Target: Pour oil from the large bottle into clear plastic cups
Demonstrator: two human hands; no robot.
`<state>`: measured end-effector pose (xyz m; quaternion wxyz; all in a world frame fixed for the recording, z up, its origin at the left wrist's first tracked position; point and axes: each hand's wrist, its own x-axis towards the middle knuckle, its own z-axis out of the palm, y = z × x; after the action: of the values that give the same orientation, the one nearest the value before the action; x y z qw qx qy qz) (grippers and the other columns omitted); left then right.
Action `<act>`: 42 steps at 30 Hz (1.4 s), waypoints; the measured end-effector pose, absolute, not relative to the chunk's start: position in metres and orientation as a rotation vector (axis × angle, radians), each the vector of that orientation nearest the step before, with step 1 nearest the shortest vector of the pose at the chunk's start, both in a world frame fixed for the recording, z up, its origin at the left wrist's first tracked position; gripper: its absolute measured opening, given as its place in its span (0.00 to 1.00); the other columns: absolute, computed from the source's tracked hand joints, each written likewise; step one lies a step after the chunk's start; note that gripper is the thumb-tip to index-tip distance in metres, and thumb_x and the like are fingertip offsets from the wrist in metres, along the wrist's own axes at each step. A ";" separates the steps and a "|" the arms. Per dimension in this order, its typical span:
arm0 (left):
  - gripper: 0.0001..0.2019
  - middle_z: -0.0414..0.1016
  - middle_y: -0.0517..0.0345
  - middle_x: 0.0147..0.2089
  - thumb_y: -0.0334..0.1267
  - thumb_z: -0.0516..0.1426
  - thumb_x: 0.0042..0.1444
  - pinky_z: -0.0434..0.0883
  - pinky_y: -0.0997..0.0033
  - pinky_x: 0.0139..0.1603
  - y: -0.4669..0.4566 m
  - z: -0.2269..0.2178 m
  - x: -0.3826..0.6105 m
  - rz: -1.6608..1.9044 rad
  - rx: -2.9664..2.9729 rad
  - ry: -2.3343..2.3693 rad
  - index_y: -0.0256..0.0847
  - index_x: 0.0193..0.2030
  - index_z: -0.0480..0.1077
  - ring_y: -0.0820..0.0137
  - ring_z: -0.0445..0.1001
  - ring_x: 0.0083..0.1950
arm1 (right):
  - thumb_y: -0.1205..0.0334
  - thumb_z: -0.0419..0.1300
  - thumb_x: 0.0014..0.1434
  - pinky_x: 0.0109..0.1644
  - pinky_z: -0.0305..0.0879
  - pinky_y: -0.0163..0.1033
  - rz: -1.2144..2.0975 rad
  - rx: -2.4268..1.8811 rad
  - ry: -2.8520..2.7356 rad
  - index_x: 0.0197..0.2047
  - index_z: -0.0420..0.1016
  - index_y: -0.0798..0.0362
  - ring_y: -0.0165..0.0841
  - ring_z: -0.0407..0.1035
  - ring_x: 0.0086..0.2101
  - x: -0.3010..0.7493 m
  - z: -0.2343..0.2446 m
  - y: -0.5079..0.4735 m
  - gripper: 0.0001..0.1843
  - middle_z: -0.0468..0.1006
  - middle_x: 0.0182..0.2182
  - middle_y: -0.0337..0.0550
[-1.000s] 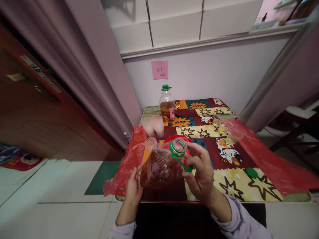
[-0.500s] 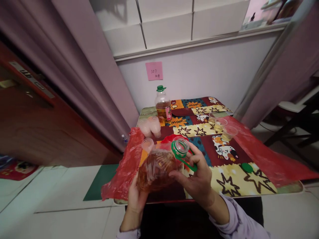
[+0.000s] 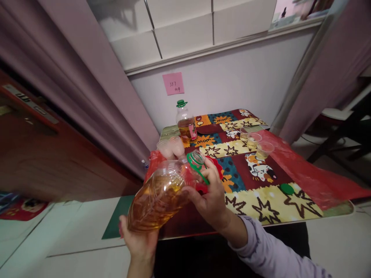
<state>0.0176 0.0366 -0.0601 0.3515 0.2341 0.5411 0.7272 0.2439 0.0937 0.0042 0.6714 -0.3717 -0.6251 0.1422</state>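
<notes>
Both my hands hold a large clear plastic bottle [image 3: 155, 197] of amber liquid, tilted with its uncapped mouth up and to the right. My left hand [image 3: 141, 242] cups the base from below, its fingers partly hidden. Around the neck and the green carry ring is my right hand [image 3: 211, 199], closed, with the thumb against the bottle's shoulder. Behind the neck, a red scalloped dish [image 3: 218, 168] shows in part. A green cap [image 3: 286, 188] lies on the patterned mat at the right. Stacked clear cups [image 3: 176, 146] stand just beyond the bottle.
A second, capped bottle [image 3: 187, 125] with amber liquid stands at the table's back left. Along the right side are three clear cups [image 3: 265, 150] with pale liquid. Red plastic sheeting [image 3: 313, 173] covers the table's right edge. A wooden door [image 3: 58, 154] is at the left.
The bottle has moved left and its base has swung out toward the lower left, with both hands following. A single cup seen beside it before is now hidden behind it. The view has shifted slightly.
</notes>
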 end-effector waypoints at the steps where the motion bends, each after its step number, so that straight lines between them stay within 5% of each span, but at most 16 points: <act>1: 0.30 0.79 0.59 0.68 0.71 0.50 0.64 0.72 0.37 0.68 0.034 -0.060 0.014 1.902 0.547 1.385 0.58 0.56 0.82 0.44 0.67 0.75 | 0.45 0.67 0.68 0.62 0.76 0.60 0.323 -0.852 -1.418 0.46 0.65 0.46 0.56 0.68 0.68 0.241 0.000 0.095 0.18 0.76 0.62 0.62; 8: 0.38 0.80 0.52 0.65 0.77 0.52 0.57 0.75 0.32 0.63 0.018 -0.069 -0.010 1.847 0.600 1.428 0.54 0.60 0.81 0.37 0.68 0.73 | 0.49 0.63 0.71 0.65 0.74 0.60 0.419 -0.892 -1.471 0.59 0.65 0.50 0.53 0.67 0.69 0.227 -0.030 0.098 0.20 0.68 0.70 0.66; 12: 0.30 0.83 0.61 0.62 0.73 0.65 0.46 0.73 0.32 0.65 0.010 -0.084 -0.013 1.881 0.508 1.429 0.63 0.52 0.82 0.40 0.66 0.75 | 0.53 0.62 0.71 0.66 0.74 0.64 0.513 -0.878 -1.487 0.63 0.65 0.52 0.55 0.68 0.68 0.230 -0.040 0.103 0.23 0.66 0.71 0.69; 15: 0.31 0.85 0.58 0.57 0.70 0.71 0.38 0.74 0.33 0.64 0.006 -0.093 -0.011 1.816 0.469 1.382 0.61 0.49 0.83 0.38 0.67 0.74 | 0.54 0.65 0.68 0.66 0.74 0.64 0.549 -0.871 -1.496 0.63 0.67 0.51 0.55 0.66 0.70 0.234 -0.043 0.104 0.24 0.65 0.71 0.67; 20: 0.28 0.87 0.56 0.50 0.51 0.75 0.35 0.83 0.45 0.49 0.003 -0.086 -0.005 1.787 0.373 1.292 0.55 0.48 0.82 0.48 0.83 0.53 | 0.54 0.70 0.66 0.65 0.77 0.59 0.650 -0.853 -1.445 0.67 0.65 0.49 0.52 0.69 0.67 0.238 -0.046 0.103 0.31 0.66 0.72 0.63; 23: 0.23 0.87 0.59 0.47 0.47 0.75 0.35 0.85 0.46 0.40 0.006 -0.074 0.003 1.844 0.351 1.196 0.54 0.42 0.81 0.53 0.84 0.41 | 0.56 0.71 0.64 0.63 0.78 0.56 0.700 -0.762 -1.403 0.67 0.63 0.47 0.50 0.72 0.65 0.242 -0.044 0.100 0.33 0.67 0.71 0.61; 27: 0.17 0.87 0.60 0.50 0.46 0.71 0.44 0.82 0.42 0.49 0.008 -0.065 0.011 1.877 0.218 1.140 0.55 0.43 0.80 0.51 0.84 0.50 | 0.58 0.68 0.67 0.72 0.68 0.60 0.683 -0.735 -1.423 0.63 0.73 0.45 0.51 0.66 0.70 0.248 -0.040 0.094 0.22 0.70 0.71 0.55; 31: 0.18 0.86 0.58 0.51 0.46 0.68 0.46 0.82 0.46 0.49 0.006 -0.066 0.007 1.884 0.125 1.193 0.56 0.47 0.81 0.52 0.82 0.53 | 0.52 0.65 0.71 0.63 0.77 0.53 0.957 -0.665 -1.201 0.50 0.79 0.46 0.46 0.78 0.59 0.248 -0.035 0.090 0.09 0.75 0.67 0.53; 35: 0.16 0.86 0.63 0.51 0.42 0.67 0.44 0.83 0.49 0.47 0.004 -0.063 0.008 1.916 0.101 1.172 0.57 0.42 0.81 0.57 0.82 0.49 | 0.51 0.70 0.66 0.56 0.81 0.49 1.129 -0.605 -1.036 0.41 0.77 0.48 0.45 0.82 0.53 0.247 -0.026 0.087 0.11 0.75 0.66 0.53; 38: 0.15 0.87 0.60 0.49 0.43 0.67 0.44 0.83 0.50 0.43 0.005 -0.058 0.014 1.913 0.110 1.205 0.57 0.43 0.82 0.56 0.83 0.46 | 0.51 0.71 0.66 0.55 0.80 0.46 1.219 -0.584 -0.984 0.44 0.74 0.46 0.43 0.81 0.54 0.247 -0.020 0.083 0.12 0.79 0.60 0.50; 40: 0.16 0.87 0.56 0.47 0.45 0.67 0.44 0.83 0.48 0.39 0.006 -0.055 0.018 1.888 0.111 1.235 0.56 0.43 0.82 0.53 0.83 0.44 | 0.50 0.72 0.64 0.59 0.78 0.48 1.307 -0.543 -0.925 0.57 0.69 0.41 0.43 0.79 0.57 0.247 -0.020 0.081 0.24 0.81 0.59 0.48; 42: 0.15 0.87 0.55 0.45 0.44 0.66 0.44 0.83 0.47 0.37 0.006 -0.053 0.020 1.878 0.108 1.243 0.56 0.41 0.82 0.53 0.84 0.42 | 0.46 0.78 0.57 0.68 0.71 0.54 1.376 -0.503 -0.914 0.70 0.57 0.38 0.45 0.74 0.63 0.245 -0.023 0.082 0.46 0.78 0.63 0.49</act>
<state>0.0197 0.0064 -0.0530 0.4290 0.0432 0.4981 0.7523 0.2446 0.0824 -0.0231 0.6498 -0.2213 -0.4022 0.6058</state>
